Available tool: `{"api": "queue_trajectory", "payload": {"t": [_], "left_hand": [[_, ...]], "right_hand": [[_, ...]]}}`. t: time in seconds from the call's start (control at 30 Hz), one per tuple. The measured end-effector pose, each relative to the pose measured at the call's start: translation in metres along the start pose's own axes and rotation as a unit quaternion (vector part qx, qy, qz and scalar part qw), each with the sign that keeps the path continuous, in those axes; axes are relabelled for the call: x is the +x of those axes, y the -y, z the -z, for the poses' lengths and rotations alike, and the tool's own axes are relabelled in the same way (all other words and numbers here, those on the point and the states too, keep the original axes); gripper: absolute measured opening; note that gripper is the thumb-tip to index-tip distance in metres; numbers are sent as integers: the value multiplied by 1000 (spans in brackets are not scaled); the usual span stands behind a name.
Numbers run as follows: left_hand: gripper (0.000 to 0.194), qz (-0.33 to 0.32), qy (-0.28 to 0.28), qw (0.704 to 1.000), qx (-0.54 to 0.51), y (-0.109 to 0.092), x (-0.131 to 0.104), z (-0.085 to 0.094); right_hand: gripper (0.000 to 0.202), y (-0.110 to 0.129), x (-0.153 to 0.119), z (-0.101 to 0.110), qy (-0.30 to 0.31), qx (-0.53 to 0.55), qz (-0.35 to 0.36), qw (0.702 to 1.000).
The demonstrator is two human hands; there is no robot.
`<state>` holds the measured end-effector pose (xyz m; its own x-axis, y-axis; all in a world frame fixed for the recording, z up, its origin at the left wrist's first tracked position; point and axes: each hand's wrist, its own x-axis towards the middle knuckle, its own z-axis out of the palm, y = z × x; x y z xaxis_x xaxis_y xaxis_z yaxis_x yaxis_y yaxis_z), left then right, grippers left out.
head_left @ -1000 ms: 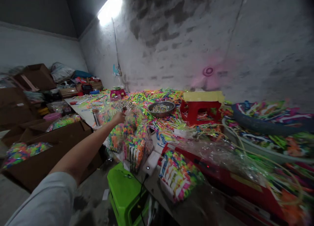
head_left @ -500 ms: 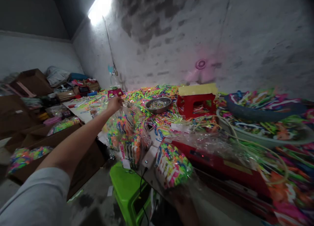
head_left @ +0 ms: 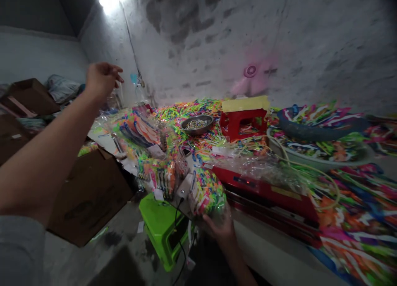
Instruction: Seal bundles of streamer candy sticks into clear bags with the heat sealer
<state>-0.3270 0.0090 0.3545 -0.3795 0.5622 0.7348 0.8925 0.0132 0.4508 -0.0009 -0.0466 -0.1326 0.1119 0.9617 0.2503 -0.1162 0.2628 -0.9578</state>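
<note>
My left hand (head_left: 104, 78) is raised at the left, its fingers pinched on the loose clear film of a plastic bag. Below hangs that bag's bundle of blue, orange and multicoloured strips (head_left: 141, 129), tilted, with a white label on it. Beneath it stands another filled clear bag (head_left: 159, 172) at the table edge. At lower centre my right hand (head_left: 223, 228) is closed round the near end of a clear bag packed with bright rubbery pieces (head_left: 207, 193). Film partly covers its fingers.
A long red machine (head_left: 266, 195) with a red light lies right of my right hand. Behind are a metal bowl (head_left: 197, 125), a red stool (head_left: 243, 122) and a pink fan (head_left: 249, 71). A green stool (head_left: 159, 224) and a cardboard box (head_left: 93, 197) stand below.
My left hand has moved up and left, lifting and tilting the bag under it. My right hand has come into clearer view on its bag, which sits slightly further left and higher.
</note>
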Motion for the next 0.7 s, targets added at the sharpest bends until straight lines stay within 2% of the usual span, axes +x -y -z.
{"api": "queue_trajectory", "payload": {"t": [0.07, 0.17, 0.3, 0.4, 0.53, 0.7], "left_hand": [[49, -15, 4, 1000, 1, -8, -10, 18], [55, -14, 29, 999, -15, -16, -39, 39], [60, -23, 103, 994, -16, -22, -97, 60], [59, -7, 114, 993, -1, -20, -144, 75], [48, 73, 137, 988, 20, -6, -194, 95], [26, 97, 188, 977, 7, 38, -240, 118]], "right_hand": [[85, 4, 2, -2, 12, -2, -2, 1000], [75, 4, 3, -1, 28, -1, -49, 998], [52, 7, 13, 5, 17, -34, -98, 994], [51, 23, 34, 5, 39, 14, -130, 991], [41, 63, 74, -2, 75, 101, -225, 966], [17, 117, 136, -24, 98, 154, -244, 952]]}}
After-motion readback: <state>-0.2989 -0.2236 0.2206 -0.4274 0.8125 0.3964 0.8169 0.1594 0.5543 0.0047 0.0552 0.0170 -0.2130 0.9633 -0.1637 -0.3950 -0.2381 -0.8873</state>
